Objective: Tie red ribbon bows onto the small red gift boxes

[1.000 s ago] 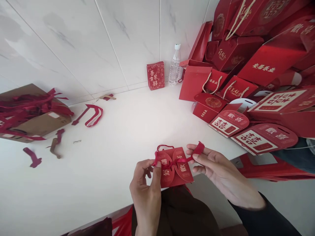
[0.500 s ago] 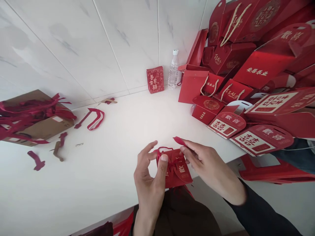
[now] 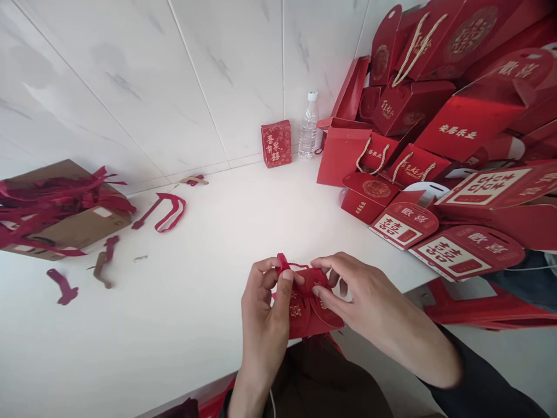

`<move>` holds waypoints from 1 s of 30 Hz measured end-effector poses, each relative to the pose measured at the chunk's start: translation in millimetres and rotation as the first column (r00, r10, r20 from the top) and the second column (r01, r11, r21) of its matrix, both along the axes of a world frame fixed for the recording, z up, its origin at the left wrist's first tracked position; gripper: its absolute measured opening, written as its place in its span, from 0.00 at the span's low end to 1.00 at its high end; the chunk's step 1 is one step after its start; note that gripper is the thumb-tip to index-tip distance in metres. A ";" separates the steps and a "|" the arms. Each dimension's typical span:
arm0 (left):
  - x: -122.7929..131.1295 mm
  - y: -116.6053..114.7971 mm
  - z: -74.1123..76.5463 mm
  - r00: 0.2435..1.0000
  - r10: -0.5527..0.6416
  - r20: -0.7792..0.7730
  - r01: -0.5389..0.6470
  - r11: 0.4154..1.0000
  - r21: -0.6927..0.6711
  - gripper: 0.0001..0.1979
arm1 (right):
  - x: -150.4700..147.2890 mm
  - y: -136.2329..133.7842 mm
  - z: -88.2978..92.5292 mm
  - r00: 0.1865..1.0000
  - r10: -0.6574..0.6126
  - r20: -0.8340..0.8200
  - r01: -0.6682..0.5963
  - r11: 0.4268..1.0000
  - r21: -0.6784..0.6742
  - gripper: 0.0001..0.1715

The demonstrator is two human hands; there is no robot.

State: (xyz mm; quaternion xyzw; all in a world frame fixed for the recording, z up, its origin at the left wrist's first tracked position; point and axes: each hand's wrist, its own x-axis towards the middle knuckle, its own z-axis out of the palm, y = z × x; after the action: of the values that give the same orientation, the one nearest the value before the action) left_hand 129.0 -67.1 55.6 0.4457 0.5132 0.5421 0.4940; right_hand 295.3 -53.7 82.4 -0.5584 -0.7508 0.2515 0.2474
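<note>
A small red gift box with gold lettering on its flaps sits at the table's front edge, in front of my body. Red ribbon crosses its top, and a thin twisted red cord arches behind it. My left hand is closed at the box's left side, a raised strip of ribbon between thumb and fingers. At the upper right corner, my right hand pinches a loop of the ribbon with thumb and fingertips. Fingers partly hide the knot area.
On the left, a cardboard box overflows with red ribbons, and ribbon scraps lie nearby. By the wall stand a red printed box and a clear bottle. Many red gift bags are piled on the right.
My right hand has moved its ribbon end down onto the box top, where a loop now shows. My left fingers have closed round a raised ribbon strip.
</note>
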 end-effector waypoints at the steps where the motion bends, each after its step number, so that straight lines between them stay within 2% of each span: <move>1: 0.2 0.4 1.6 1.000 -0.002 0.028 0.002 1.000 -0.015 0.12 | 1.8 -1.9 -0.2 1.000 0.005 0.013 -0.006 1.000 0.009 0.11; 4: 0.7 1.5 5.3 0.994 -0.017 0.106 0.023 0.998 -0.063 0.17 | 7.5 -7.5 -0.3 0.996 0.000 0.087 -0.003 0.999 0.033 0.08; 7: 0.4 2.4 7.2 0.988 -0.044 0.151 0.063 0.990 -0.123 0.15 | 10.9 -11.7 1.5 0.987 -0.013 0.158 0.004 0.998 0.057 0.08; 10: -0.3 2.3 8.7 0.997 -0.034 0.065 0.041 0.994 -0.105 0.13 | 10.5 -13.3 3.3 0.994 0.016 0.110 -0.019 0.999 0.026 0.08; 12: -1.2 1.2 10.4 0.991 0.062 -0.114 -0.064 0.998 -0.010 0.11 | 8.9 -13.3 3.8 0.998 0.023 0.066 -0.023 1.000 -0.012 0.07; 14: -2.7 -1.4 12.6 0.926 0.236 -0.294 -0.223 0.972 0.079 0.10 | 7.4 -13.1 3.9 0.999 0.015 0.035 -0.015 1.000 -0.026 0.07; 15: -3.6 -3.2 13.7 0.898 0.295 -0.327 -0.285 0.955 0.077 0.10 | 6.9 -13.1 3.9 1.000 0.011 0.025 -0.010 1.000 -0.023 0.07; 16: -4.5 -5.5 14.7 0.897 0.319 -0.305 -0.326 0.945 0.032 0.10 | 6.6 -13.2 4.0 1.000 0.008 0.018 -0.007 1.000 -0.017 0.07; 17: -5.3 -8.1 15.4 0.924 0.314 -0.220 -0.333 0.941 -0.055 0.11 | 6.5 -13.3 4.1 1.000 0.005 0.018 -0.005 1.000 -0.012 0.07; 19: -6.0 -13.3 15.9 0.961 0.268 0.076 -0.240 0.936 -0.258 0.14 | 6.7 -13.6 4.7 1.000 0.002 0.026 -0.002 1.000 -0.002 0.07; 20: -5.9 -15.6 15.8 0.940 0.262 0.219 -0.183 0.928 -0.325 0.15 | 6.9 -13.9 5.2 1.000 0.001 0.030 -0.001 1.000 -0.002 0.07; 22: -5.3 -19.0 14.9 0.872 0.287 0.396 -0.123 0.913 -0.390 0.13 | 7.2 -14.4 6.3 0.999 -0.001 0.036 0.002 1.000 -0.010 0.07; 24: -5.1 -20.9 13.2 0.822 0.319 0.473 -0.126 0.910 -0.395 0.11 | 7.4 -15.0 7.5 0.999 -0.005 0.040 0.005 1.000 -0.016 0.07; 27: -4.1 -23.4 8.4 0.770 0.389 0.505 -0.217 0.905 -0.366 0.09 | 7.6 -15.8 8.2 0.999 -0.002 0.046 0.002 1.000 -0.003 0.07; 30: 5.5 -29.5 1.6 0.791 0.437 0.428 -0.339 0.896 -0.288 0.10 | 7.4 -16.1 7.5 0.999 -0.004 0.052 0.004 1.000 0.009 0.07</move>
State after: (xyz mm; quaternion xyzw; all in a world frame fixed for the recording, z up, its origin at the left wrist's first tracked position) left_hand 134.5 -96.6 57.2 0.1302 0.5054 0.6725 0.5248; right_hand 302.6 -69.8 90.0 -0.5652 -0.7569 0.2331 0.2307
